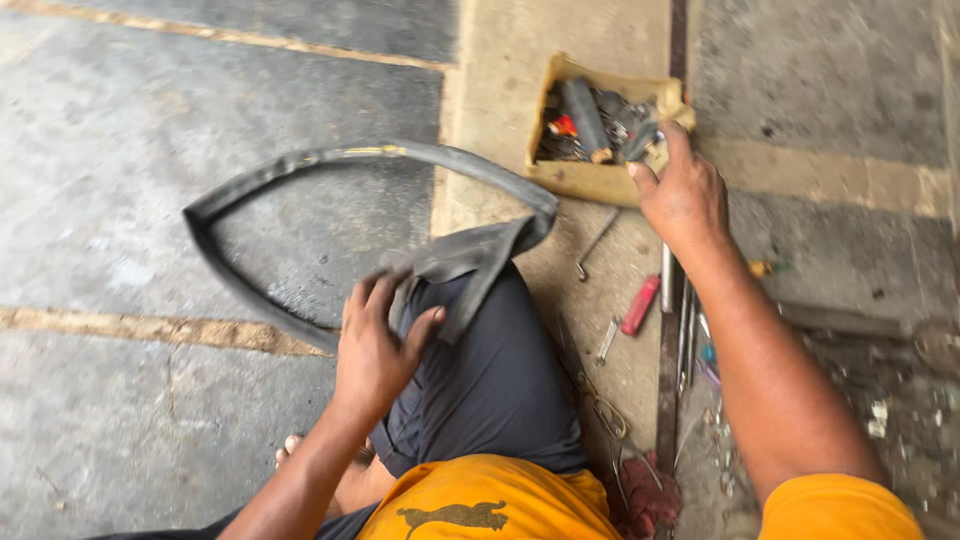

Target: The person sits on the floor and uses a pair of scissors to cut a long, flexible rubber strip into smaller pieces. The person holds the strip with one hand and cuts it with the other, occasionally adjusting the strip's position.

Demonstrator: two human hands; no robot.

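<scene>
Left hand (pixel 375 345) gripping a flattened black inner tube (pixel 330 170) over the knee, fingers pinching its folded end, loop lying out on the concrete floor (pixel 110 150). Right hand (pixel 683 190) reaching into a tan box of small parts (pixel 600 180), fingers curled at its rim, grip impossible to tell. Red-handled tool (pixel 640 305) lying just beside the forearm.

You have one view only, from the camera on your head, so no second view shares any part of the scene. It looks steeply down and forward over your chest and raised knee onto the concrete floor (pixel 120 180). It sits close: both forearms enter from the bottom edge. Your left hand (pixel 378 340) lies near centre; your right hand (pixel 683 190) reaches further ahead, upper right.
</scene>
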